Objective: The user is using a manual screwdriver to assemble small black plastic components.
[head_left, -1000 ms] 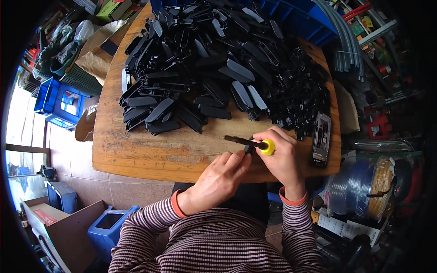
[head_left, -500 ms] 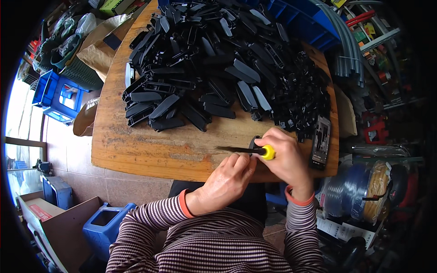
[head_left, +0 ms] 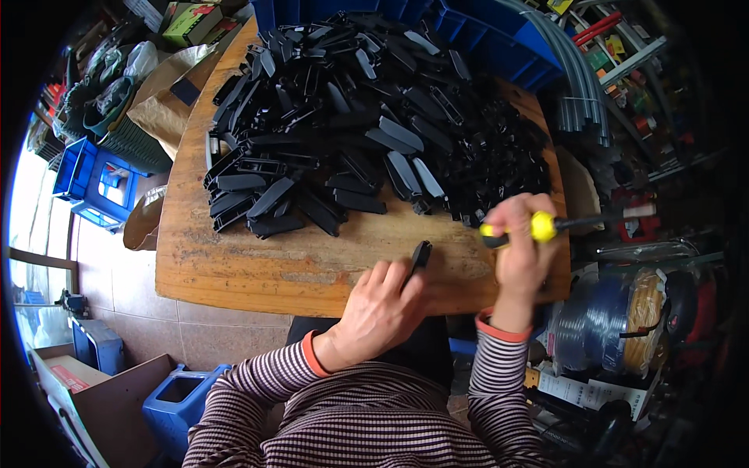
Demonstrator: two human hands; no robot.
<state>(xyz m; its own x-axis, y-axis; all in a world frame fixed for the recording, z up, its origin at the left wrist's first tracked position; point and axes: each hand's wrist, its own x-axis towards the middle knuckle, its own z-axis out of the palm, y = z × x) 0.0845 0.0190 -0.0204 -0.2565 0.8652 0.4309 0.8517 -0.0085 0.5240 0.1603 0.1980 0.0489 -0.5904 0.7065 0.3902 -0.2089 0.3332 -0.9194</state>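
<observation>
Near the table's front edge, my left hand (head_left: 380,308) grips a small black plastic part (head_left: 422,254), whose upper end sticks out past the fingers. Off to its right and raised, my right hand (head_left: 521,242) is closed around a yellow-and-black screwdriver (head_left: 544,226). The screwdriver's dark shaft points right, away from the part, and is blurred by motion. Beyond both hands lies a big pile of black and grey plastic handle-like pieces (head_left: 328,140). Smaller black parts (head_left: 491,171) are heaped on its right side.
The wooden table (head_left: 226,269) has a worn front edge. Blue crates (head_left: 499,39) stand at the back, beside bundled grey tubes (head_left: 577,86). Coils of tubing (head_left: 601,312) sit right of the table; a blue bin (head_left: 178,394) stands on the floor at left.
My right hand has moved right and up with the screwdriver, away from my left hand. The shaft has swung from pointing left to pointing right. My left hand still holds the black part.
</observation>
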